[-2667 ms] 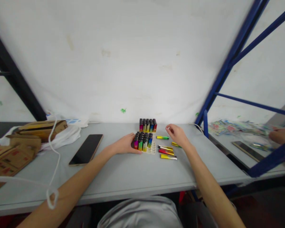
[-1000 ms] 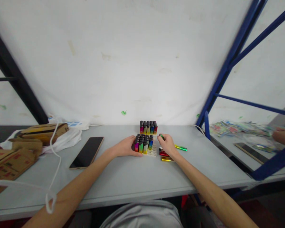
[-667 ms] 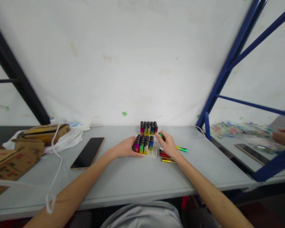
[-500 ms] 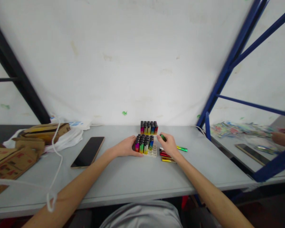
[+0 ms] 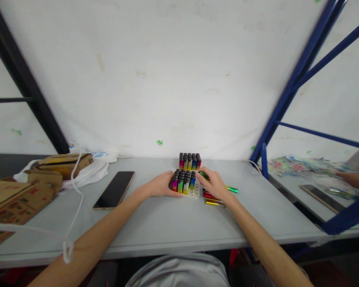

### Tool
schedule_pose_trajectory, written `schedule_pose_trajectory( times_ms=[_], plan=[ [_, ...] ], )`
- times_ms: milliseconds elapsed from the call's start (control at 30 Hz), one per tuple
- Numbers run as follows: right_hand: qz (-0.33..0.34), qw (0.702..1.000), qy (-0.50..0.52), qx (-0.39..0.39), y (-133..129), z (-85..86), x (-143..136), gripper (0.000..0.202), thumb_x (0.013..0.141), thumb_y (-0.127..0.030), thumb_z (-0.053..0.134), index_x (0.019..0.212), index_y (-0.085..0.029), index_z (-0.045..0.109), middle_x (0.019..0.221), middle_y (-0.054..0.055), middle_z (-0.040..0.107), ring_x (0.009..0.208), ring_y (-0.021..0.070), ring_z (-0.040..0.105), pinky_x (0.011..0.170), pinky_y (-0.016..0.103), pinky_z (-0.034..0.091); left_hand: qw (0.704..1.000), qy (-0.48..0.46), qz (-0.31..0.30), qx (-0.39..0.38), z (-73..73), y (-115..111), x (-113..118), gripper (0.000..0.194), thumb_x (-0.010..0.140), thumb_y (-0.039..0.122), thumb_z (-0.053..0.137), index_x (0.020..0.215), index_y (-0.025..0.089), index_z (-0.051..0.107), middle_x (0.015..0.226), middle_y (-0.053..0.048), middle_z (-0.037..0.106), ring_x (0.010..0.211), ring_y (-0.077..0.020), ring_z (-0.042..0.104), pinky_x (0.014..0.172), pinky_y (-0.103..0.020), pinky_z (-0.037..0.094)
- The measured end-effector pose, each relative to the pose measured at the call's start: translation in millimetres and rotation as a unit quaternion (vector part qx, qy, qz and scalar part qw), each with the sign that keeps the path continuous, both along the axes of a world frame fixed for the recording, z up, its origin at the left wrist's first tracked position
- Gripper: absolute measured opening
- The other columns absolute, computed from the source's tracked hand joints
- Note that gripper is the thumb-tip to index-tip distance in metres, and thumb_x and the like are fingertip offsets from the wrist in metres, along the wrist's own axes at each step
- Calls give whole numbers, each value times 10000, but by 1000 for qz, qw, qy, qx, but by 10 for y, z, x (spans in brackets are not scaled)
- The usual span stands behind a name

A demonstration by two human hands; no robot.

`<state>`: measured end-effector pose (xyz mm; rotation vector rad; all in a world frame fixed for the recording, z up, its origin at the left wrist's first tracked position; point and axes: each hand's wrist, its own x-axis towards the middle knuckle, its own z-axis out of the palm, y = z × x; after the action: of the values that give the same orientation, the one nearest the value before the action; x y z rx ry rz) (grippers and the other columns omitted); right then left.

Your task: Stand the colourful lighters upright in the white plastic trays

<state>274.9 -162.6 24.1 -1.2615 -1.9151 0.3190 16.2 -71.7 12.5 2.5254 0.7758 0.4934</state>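
Mostly, right hand (image 5: 215, 184) hides green lighter (image 5: 202, 175).

Grey shirt (image 5: 179, 275), bare forearms (no sleeves).

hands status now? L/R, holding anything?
Left hand: open, fingers resting against the side of the near tray of lighters, not gripping.
Right hand: closed on a green lighter at the tray's right edge.
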Motion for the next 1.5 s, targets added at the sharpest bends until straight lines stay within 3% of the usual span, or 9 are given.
schedule_pose_trajectory(
  times_ms=[133,233,333,667,967,1067,1267,1400,1500],
  plan=[
    [35,998,5,55,-23,37,2,353,1028,-497,522,973,-192,690,945,69,674,848,190,629,729,291,491,1000,-12,-10,1,-32,24,-5,782,673,587,865,1305,195,627,1230,-113,697,1120,-342,654,1028,-446,508],
    [51,996,-18,75,-28,31,3,362,1015,-500,556,931,-184,711,847,56,666,752,174,610,711,293,489,1000,-23,-10,7,-56,34,-8,772,656,599,870,1283,207,645,1231,-103,706,1109,-338,658,1012,-434,515],
    [43,997,-22,55,-20,-15,4,347,1001,-503,585,957,-185,719,752,28,682,637,157,585,641,280,468,1000,-21,3,3,-56,31,-9,777,642,607,873,1272,208,655,1219,-97,716,1090,-345,668,990,-434,525],
    [61,996,-60,-7,12,-59,0,394,965,-560,623,899,-188,732,756,33,712,630,161,593,636,271,436,1000,-15,-6,9,-54,34,3,785,654,586,876,1281,175,643,1231,-121,703,1113,-355,658,1015,-446,511],
    [-32,989,-145,-4,52,-123,-40,590,916,-703,597,617,-195,572,531,-15,557,486,118,418,545,269,267,1000,-24,-9,16,-100,76,-4,780,636,620,872,1259,201,660,1212,-107,710,1079,-345,665,974,-436,525],
    [-27,992,-118,31,30,-51,113,594,951,-689,549,633,-190,598,563,-7,588,509,116,458,563,261,299,999,-35,-13,16,-123,99,-13,787,629,633,869,1263,215,663,1182,-91,723,1072,-340,671,969,-419,523],
    [-170,971,-105,131,-28,219,672,603,1032,-591,412,638,-186,623,505,-11,502,492,123,436,561,274,321,999,-42,-10,5,-140,117,-13,733,610,643,868,1172,206,693,1118,-81,736,1063,-335,671,945,-403,523],
    [-150,978,-133,50,-157,296,1002,462,1001,-550,502,799,-188,707,695,42,688,607,165,581,628,285,426,999,-34,-5,6,-123,103,-2,704,607,649,865,1127,203,701,1098,-81,736,1051,-331,671,940,-399,524],
    [-115,980,-157,-44,-288,171,1197,384,926,-550,611,977,-193,743,954,96,753,840,231,678,750,319,506,1000,-27,-4,11,-106,94,3,703,616,657,857,1130,203,699,1110,-85,734,1056,-327,667,954,-397,519]
  ],
)
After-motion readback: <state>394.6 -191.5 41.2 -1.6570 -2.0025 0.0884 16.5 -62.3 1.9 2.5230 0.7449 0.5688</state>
